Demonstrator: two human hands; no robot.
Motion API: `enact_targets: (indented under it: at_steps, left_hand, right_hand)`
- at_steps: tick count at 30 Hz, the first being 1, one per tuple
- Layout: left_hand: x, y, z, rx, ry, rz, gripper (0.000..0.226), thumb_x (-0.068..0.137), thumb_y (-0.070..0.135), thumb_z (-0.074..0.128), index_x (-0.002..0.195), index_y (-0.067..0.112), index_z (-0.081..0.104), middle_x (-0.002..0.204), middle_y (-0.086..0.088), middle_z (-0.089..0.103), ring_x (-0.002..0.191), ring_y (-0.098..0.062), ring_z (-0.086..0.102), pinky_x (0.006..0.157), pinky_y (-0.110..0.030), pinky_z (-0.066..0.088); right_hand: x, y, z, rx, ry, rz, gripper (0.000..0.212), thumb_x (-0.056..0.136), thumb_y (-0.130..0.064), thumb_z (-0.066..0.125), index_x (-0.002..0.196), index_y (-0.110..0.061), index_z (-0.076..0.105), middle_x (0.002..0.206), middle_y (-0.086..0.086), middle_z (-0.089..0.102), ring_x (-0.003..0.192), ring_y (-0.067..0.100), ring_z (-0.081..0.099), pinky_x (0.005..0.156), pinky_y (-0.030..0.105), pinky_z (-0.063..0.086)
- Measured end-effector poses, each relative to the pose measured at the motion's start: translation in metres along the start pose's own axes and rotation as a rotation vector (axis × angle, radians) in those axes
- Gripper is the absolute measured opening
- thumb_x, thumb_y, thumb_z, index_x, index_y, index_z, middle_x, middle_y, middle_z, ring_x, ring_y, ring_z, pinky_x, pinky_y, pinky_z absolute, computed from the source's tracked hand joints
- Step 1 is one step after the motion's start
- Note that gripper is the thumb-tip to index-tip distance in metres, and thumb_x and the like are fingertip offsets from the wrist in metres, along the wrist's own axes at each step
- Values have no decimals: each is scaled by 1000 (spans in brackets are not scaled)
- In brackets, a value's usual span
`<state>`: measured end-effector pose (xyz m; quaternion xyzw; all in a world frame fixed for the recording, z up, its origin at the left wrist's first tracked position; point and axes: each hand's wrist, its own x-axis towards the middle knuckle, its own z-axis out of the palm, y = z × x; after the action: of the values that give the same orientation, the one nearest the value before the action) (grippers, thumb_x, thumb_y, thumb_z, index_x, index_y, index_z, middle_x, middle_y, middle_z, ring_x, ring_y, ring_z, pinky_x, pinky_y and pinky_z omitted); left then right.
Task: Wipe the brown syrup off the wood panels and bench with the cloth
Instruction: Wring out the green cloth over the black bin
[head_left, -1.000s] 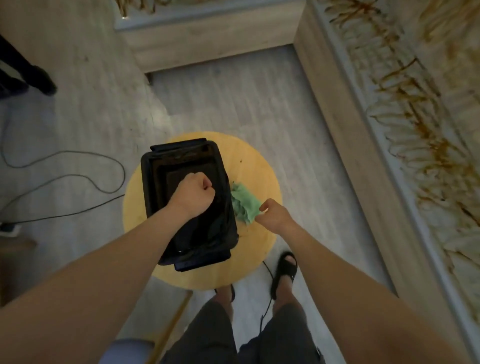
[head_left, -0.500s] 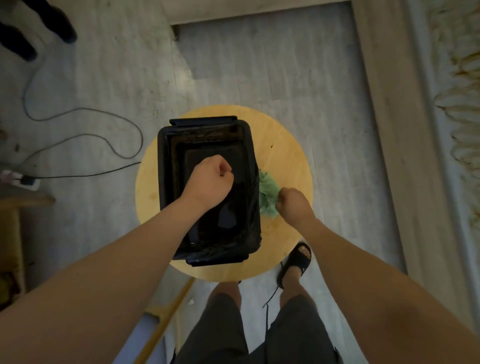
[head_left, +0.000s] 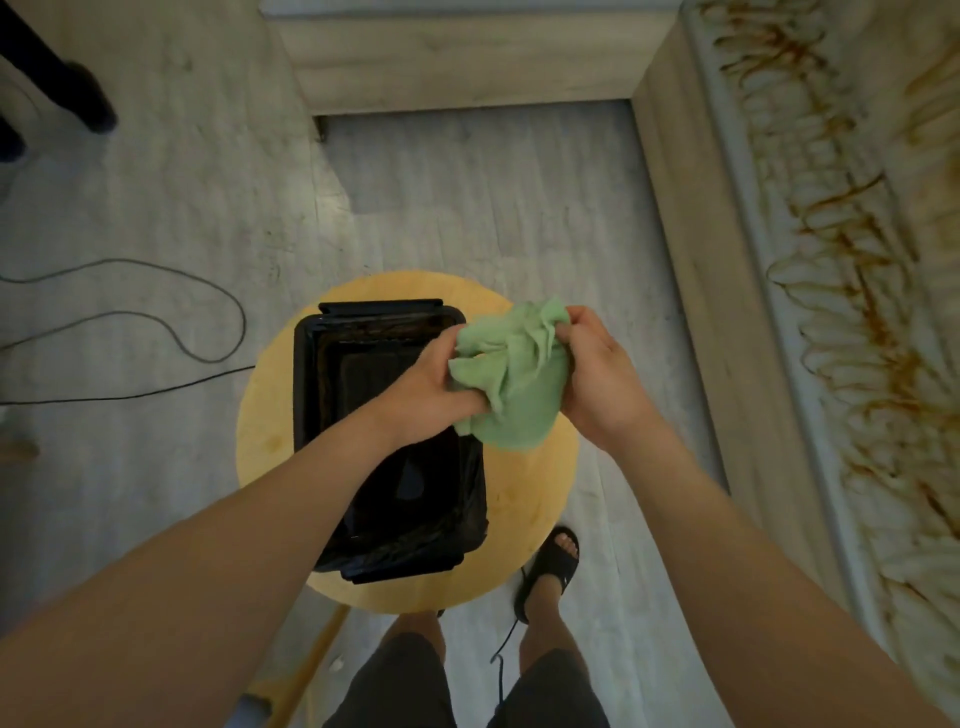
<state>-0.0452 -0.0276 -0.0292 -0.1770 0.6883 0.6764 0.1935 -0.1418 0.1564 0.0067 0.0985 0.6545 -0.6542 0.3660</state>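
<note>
Green cloth (head_left: 511, 379) hangs bunched between left hand (head_left: 431, 384) and right hand (head_left: 597, 374), both gripping it above the stool (head_left: 524, 499); syrup-streaked bench (head_left: 717, 291) lies to the right, nearer the right hand.

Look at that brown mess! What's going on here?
A person is getting ready to clean. Both hands hold a crumpled green cloth: the left hand grips one side and the right hand grips the other. They hold it over a black tub that sits on a round wooden stool. The brown syrup is squiggled all along the bench on the person's right, and it is not yet wiped off.
</note>
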Motion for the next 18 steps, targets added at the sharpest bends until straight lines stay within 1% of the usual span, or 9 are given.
enact_targets:
  at_steps: [2, 4, 6, 8, 10, 12, 13, 15, 18]
  left_hand:
    - [-10, 9, -9, -43, 52, 25, 38, 96, 13, 70, 124, 36, 63, 121, 3, 72, 113, -11, 68, 91, -25, 57]
    - [-19, 10, -21, 16, 137, 30, 18, 103, 22, 61, 116, 27, 72, 113, 2, 75, 107, -12, 70, 91, -27, 57]
    - [-28, 2, -35, -7, 238, -10, 17, 104, 32, 58, 115, 31, 70, 111, 5, 75, 105, -11, 70, 92, -31, 57]
    - [-35, -10, -49, -34, 361, -63, 14, 102, 32, 60, 114, 27, 64, 107, 4, 72, 100, -13, 70, 90, -39, 59]
    - [-44, -21, -58, -8, 421, -81, 16, 99, 28, 65, 110, 20, 57, 97, 4, 67, 86, -10, 66, 76, -31, 56]
    - [-50, -29, -60, 22, 385, -78, 15, 97, 23, 67, 106, 20, 55, 90, 6, 63, 76, -3, 61, 67, -20, 48]
    - [-52, -35, -60, 9, 343, -85, 14, 96, 19, 66, 104, 22, 55, 90, 4, 63, 77, -3, 60, 67, -20, 46]
    - [-57, -43, -57, -126, 275, -129, 11, 91, 17, 62, 99, 22, 57, 93, 0, 62, 86, -13, 60, 76, -30, 46]
    - [-60, -51, -54, -531, 301, -235, 20, 97, 25, 50, 105, 17, 66, 102, -6, 73, 100, -26, 67, 90, -43, 51]
  right_hand:
    - [3, -5, 16, 81, -28, 42, 22, 107, -24, 49, 120, -9, 60, 112, 10, 72, 100, 23, 72, 86, 44, 60]
    - [9, -1, 29, 113, -45, 77, 38, 106, -34, 51, 132, -7, 58, 127, 13, 70, 114, 26, 70, 96, 50, 59]
    - [16, 7, 43, 72, -85, 98, 62, 99, -54, 56, 141, -9, 54, 135, 11, 66, 122, 25, 67, 101, 51, 57]
    - [15, 19, 63, -79, -99, 84, 75, 93, -67, 61, 143, -13, 48, 137, 4, 64, 120, 17, 67, 100, 46, 58]
    - [13, 38, 84, -345, -30, 43, 77, 90, -71, 61, 144, -19, 41, 138, 0, 55, 115, 12, 65, 98, 40, 58]
    - [10, 58, 100, -510, 6, 65, 82, 83, -80, 59, 137, -19, 46, 137, 1, 49, 113, 14, 62, 96, 40, 59]
    - [8, 66, 109, -487, -55, 122, 79, 84, -80, 56, 133, -18, 51, 135, 3, 54, 111, 16, 65, 94, 39, 60]
    - [3, 80, 121, -296, -229, 250, 56, 100, -60, 54, 127, -11, 61, 123, 7, 70, 105, 18, 72, 87, 31, 61]
    - [-1, 87, 129, -324, -238, 213, 24, 109, -24, 50, 113, -6, 65, 110, 10, 75, 96, 15, 76, 79, 25, 61]
